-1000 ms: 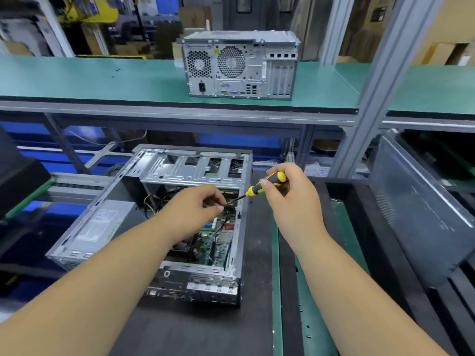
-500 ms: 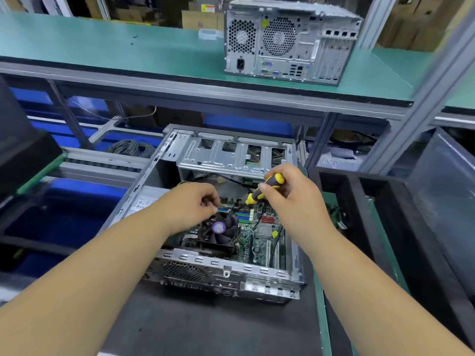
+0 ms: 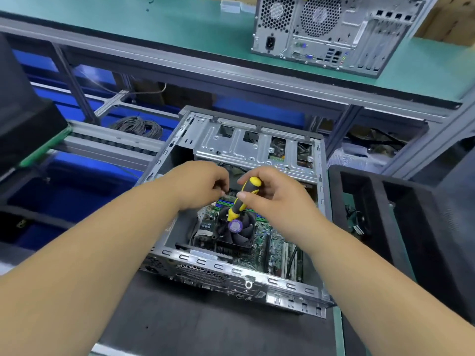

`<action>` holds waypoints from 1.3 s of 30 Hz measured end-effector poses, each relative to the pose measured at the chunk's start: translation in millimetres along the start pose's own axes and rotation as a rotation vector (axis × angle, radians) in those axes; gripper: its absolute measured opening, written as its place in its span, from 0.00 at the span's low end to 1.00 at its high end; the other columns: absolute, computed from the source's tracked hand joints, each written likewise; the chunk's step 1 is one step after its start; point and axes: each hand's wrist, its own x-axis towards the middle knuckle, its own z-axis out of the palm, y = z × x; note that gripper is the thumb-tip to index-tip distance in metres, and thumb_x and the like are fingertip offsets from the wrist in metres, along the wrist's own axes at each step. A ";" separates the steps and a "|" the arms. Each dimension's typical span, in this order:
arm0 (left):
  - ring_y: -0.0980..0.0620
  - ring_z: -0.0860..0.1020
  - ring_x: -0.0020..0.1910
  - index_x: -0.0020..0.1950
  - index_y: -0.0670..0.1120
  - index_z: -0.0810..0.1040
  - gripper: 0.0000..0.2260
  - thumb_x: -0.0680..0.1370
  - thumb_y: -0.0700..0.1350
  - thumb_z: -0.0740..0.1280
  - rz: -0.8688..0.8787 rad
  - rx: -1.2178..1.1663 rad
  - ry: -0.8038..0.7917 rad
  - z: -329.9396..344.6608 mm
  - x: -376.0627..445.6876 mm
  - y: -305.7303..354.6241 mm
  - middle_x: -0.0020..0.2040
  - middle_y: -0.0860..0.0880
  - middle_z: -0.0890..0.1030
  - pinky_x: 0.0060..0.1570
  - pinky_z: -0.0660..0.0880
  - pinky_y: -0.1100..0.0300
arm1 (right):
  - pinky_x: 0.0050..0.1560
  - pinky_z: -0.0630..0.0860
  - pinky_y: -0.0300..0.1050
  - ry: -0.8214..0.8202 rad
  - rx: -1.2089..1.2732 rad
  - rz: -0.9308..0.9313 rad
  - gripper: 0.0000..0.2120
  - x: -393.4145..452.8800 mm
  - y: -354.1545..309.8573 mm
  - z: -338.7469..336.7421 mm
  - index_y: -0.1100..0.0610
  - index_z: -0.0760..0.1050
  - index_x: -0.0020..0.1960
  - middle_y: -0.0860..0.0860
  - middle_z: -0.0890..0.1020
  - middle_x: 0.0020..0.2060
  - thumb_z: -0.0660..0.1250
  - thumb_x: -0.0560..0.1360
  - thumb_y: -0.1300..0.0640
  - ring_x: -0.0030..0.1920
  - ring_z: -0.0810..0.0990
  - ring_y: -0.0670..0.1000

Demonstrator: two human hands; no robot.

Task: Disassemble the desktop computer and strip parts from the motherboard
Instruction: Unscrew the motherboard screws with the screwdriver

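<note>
An open grey desktop case lies on its side on the dark mat. Inside it I see the green motherboard and a black CPU fan with a purple hub. My right hand grips a yellow-and-black screwdriver, its tip pointing down at the fan. My left hand hovers just left of the screwdriver with its fingers curled; whether they pinch anything is hidden. A silver drive cage spans the case's far end.
A second, closed computer tower stands on the green upper shelf. Black bins sit to the right, a coil of grey cable at the far left, and a dark panel at the left edge.
The view has moved closer over the case. Both hands have come down above the fan. The screwdriver has swung from near level to steeply downward.
</note>
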 end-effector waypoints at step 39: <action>0.60 0.79 0.46 0.50 0.54 0.82 0.12 0.79 0.47 0.59 -0.246 -0.212 -0.327 -5.7 36.3 -41.8 0.44 0.58 0.83 0.55 0.75 0.55 | 0.53 0.74 0.51 -0.618 -0.415 -0.239 0.11 61.2 13.5 61.8 0.53 0.78 0.57 0.48 0.81 0.48 0.71 0.76 0.54 0.50 0.76 0.51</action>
